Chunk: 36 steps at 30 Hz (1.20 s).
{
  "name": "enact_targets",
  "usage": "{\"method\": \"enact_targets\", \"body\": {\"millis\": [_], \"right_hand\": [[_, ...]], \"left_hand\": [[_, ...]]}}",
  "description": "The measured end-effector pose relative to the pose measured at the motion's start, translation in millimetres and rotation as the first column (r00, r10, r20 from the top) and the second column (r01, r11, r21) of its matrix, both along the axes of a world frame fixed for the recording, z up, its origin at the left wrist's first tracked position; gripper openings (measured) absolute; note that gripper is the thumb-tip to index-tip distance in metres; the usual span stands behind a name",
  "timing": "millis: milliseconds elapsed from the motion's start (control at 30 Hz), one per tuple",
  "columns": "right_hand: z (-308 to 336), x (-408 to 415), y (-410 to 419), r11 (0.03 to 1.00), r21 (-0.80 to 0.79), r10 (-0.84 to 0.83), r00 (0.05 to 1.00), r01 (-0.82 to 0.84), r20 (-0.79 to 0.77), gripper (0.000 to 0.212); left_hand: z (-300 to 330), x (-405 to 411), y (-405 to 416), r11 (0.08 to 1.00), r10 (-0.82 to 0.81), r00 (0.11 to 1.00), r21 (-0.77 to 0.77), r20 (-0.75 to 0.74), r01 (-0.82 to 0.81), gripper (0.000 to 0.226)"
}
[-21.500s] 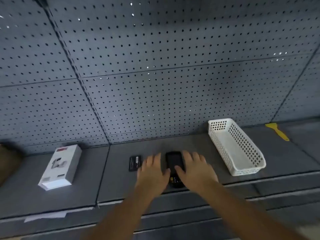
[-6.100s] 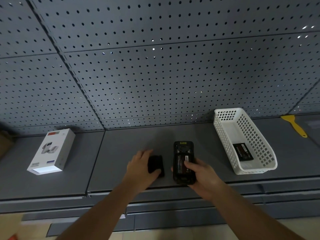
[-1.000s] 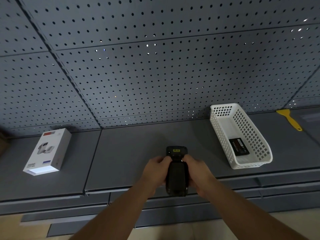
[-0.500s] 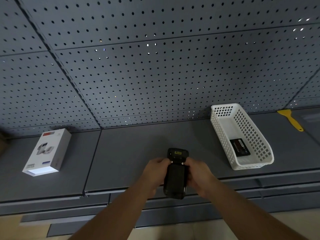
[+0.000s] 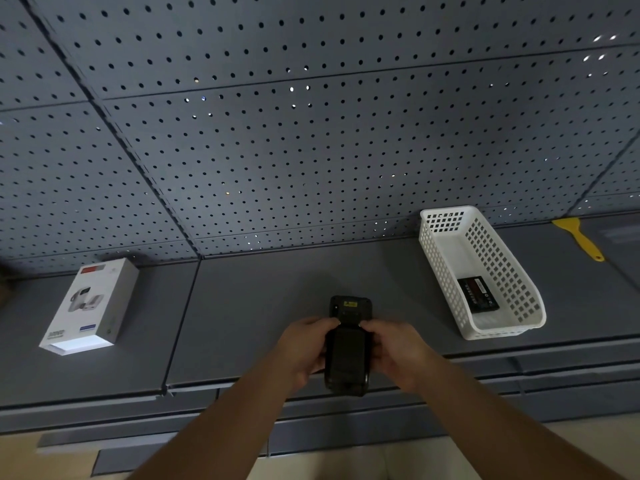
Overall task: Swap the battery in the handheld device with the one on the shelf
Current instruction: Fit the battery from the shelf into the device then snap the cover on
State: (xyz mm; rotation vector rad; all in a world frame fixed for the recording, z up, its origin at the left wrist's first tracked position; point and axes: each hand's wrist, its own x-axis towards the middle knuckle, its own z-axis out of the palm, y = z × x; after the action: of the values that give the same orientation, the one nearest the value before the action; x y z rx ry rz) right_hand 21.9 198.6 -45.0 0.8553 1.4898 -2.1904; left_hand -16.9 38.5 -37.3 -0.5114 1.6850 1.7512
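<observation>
The device (image 5: pixel 347 344) now sits slightly lower and nearer than half a second ago, back up, over the shelf's (image 5: pixel 242 306) front edge. The left hand (image 5: pixel 304 351) and right hand (image 5: pixel 394 355) clasp its sides. A battery (image 5: pixel 478 295) lies in the basket (image 5: pixel 446 271) toward the right.

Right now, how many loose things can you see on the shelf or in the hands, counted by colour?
Black: 2, the handheld device held by the left hand and the right hand, and the battery in the basket.
White: 2, the basket and the box.
Yellow: 1, the scraper.
Total: 5.
</observation>
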Motion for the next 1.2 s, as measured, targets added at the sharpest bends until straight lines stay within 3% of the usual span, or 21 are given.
{"method": "enact_targets", "body": {"millis": [367,533,633,867,1067,1133,1200], "right_hand": [[1.1,0.0,2.2,0.999,-0.017,0.029,0.999,-0.029,-0.029,0.022],[2.5,-0.4,2.8,0.999,-0.042,-0.019,0.999,0.018,-0.037,0.026],[4.6,-0.8,2.1,0.997,-0.054,-0.061,0.997,0.058,-0.051,0.025],[9.9,-1.0,2.3,0.994,-0.039,-0.105,0.991,0.102,-0.077,0.024],[12.8,-2.0,0.6,0.996,-0.055,-0.076,0.986,0.068,-0.151,0.033],[17.3,-1.9,-0.3,0.997,-0.064,-0.044,0.983,0.033,-0.181,0.034],[17.3,-4.1,0.2,0.999,-0.033,-0.031,0.979,0.025,-0.204,0.032]], "left_hand": [[-3.5,-2.4,-3.9,0.999,-0.01,1.0,0.044,0.002,0.01,0.021],[-1.5,2.8,0.7,1.0,-0.007,0.998,0.02,-0.062,0.008,0.019],[-3.1,6.5,0.9,0.994,-0.08,0.985,-0.091,-0.156,0.066,0.029],[-3.0,15.6,-1.7,0.97,-0.207,0.924,-0.192,-0.322,0.15,0.042],[4.6,18.5,2.5,0.923,-0.329,0.873,-0.32,-0.361,0.215,0.081],[7.7,17.9,4.2,0.911,-0.339,0.866,-0.357,-0.368,0.205,0.061],[9.1,17.3,5.6,0.946,-0.244,0.902,-0.292,-0.357,0.14,0.034]]}}
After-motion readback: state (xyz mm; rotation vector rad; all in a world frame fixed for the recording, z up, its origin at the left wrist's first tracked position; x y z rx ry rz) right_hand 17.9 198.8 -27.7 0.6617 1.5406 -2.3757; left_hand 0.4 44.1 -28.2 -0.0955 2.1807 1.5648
